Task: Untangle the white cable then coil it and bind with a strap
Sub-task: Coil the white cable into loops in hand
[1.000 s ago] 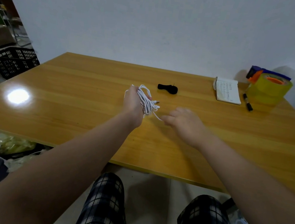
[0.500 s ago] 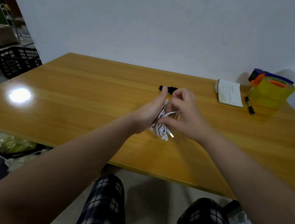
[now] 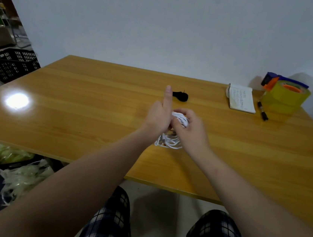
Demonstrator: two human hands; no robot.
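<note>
On the wooden table point(image 3: 76, 97), at two o'clock, an open notebook point(image 3: 240, 98) lies beside a black marker point(image 3: 262, 111) and a yellow tape dispenser point(image 3: 285, 94), black crate point(image 3: 11, 64) at ten

head – one view | faces forward-down | close above table point(image 3: 95, 96) – wide-angle

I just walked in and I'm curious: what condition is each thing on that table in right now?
white cable: coiled, gripped by both hands
left hand: closed on cable, thumb up
right hand: closed on cable
black strap: lying unused
notebook: open
marker: lying flat
</note>
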